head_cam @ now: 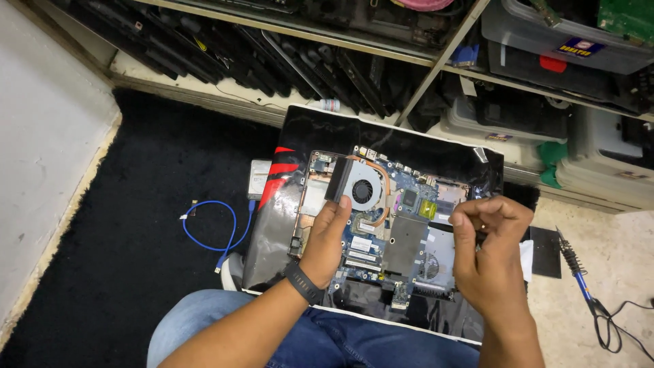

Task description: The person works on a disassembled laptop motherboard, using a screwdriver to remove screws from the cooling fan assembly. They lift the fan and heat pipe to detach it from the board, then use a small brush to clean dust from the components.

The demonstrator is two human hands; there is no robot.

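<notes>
On lap, over black sheet (pixel 286 225), laptop board (pixel 381 232) lies open. Left hand (pixel 325 238) presses flat beside fan (pixel 362 191), fingers loose, gripping nothing. Right hand (pixel 487 252) pinched shut; held thing cannot tell. Better steady board, work gently.

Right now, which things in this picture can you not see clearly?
- Whatever the right hand pinches: hidden by its own curled fingers, head view.
- Laptop board under the left hand: covered by the palm.
- Soldering iron cable: cut off at the right edge.
- Shelf bins: cropped by the top edge.
</notes>
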